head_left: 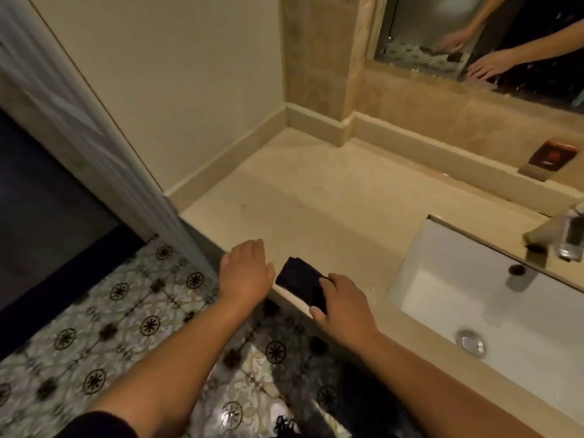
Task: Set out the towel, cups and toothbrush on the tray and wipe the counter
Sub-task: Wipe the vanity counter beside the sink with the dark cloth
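The right hand presses a dark folded cloth flat at the table's front edge, its length running away leftward; the left hand hovers open, empty, just beside.

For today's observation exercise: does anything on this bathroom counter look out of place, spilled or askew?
Little stands out. The folded dark cloth under the right hand overhangs the beige stone counter's front edge. A few wet glints show near the white rectangular sink. The mirror looks speckled.
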Available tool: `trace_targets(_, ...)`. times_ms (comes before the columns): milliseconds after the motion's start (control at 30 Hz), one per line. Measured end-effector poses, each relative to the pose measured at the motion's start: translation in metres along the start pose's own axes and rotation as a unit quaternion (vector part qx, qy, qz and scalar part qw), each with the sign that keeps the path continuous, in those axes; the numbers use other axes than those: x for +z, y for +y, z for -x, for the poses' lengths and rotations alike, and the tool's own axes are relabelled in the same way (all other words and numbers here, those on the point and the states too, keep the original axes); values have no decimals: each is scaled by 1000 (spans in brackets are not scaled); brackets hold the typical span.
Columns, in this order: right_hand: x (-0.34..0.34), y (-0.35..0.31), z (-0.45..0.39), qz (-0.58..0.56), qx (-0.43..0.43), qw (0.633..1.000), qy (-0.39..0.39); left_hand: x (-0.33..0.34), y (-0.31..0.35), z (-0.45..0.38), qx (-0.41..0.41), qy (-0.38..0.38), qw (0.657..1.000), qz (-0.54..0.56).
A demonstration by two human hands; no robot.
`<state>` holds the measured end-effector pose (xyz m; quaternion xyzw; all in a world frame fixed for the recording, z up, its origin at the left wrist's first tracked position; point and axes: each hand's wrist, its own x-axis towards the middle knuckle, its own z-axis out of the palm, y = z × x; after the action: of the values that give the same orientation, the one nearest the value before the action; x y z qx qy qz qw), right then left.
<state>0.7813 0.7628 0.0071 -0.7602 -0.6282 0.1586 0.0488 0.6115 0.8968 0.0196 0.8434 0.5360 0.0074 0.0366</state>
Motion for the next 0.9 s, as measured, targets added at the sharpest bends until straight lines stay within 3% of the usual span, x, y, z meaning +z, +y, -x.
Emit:
trace_targets(233,34,-30,-49,83,-50,995,-1,34,-57,-81,-80,-38,992,86)
trace_targets(433,59,-24,-45,117,-72,990,-22,66,-81,-147,-122,-53,989,56)
trace_targets(567,58,-21,-18,75,-157,984,-21,90,-92,-168,-151,-65,985,55)
trace_targets(667,43,-13,-4,-131,-155,977,-60,98,-94,-169,-164,-53,984,52)
trace_targets(733,17,-11,-12,-363,-19,922,-133,97,-93,-169,-167,-52,983,48)
trace_targets(800,-15,-3,-36,-557,142,799,-177,96,-93,-169,-166,-47,984,43)
trace_targets(833,-30,6,-52,-634,189,726,-187,94,-93,-169,-165,-47,984,44)
trace_targets(867,-46,18,-70,-681,210,681,-169,94,-92,-168,-164,-46,984,46)
trace_targets(900,-63,32,-90,-698,213,670,-135,93,-92,-167,-163,-44,985,47)
